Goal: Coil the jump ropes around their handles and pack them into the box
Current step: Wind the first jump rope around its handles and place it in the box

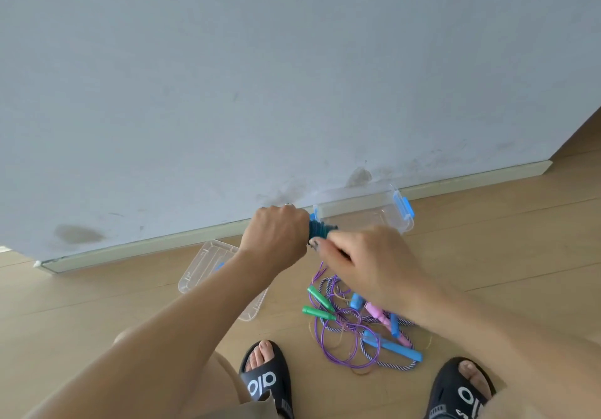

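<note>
Left hand (276,234) is clenched around a teal rope bundle (320,230), coils wound tight on the handles, held up in front of the box (364,212). Right hand (364,259) meets the bundle's near end, fingertips (317,243) pinching at it; exactly what they hold is too blurred to tell, but the fingers are curled in at the coil. Box is clear plastic with blue latches, sitting on the floor (487,239) against the baseboard (146,247), open. Its clear lid (208,264) lies on the floor to the left, partly hidden by the left forearm. Remaining ropes sit in a loose tangle (354,324) on the floor below the hands: two green handles (320,304), blue handles (393,347), a pink handle (377,314), purple and striped cord looped over each other. Tangle is near the box but apart from it. Two black slides (263,379) at the bottom edge, one either side of the tangle.
</note>
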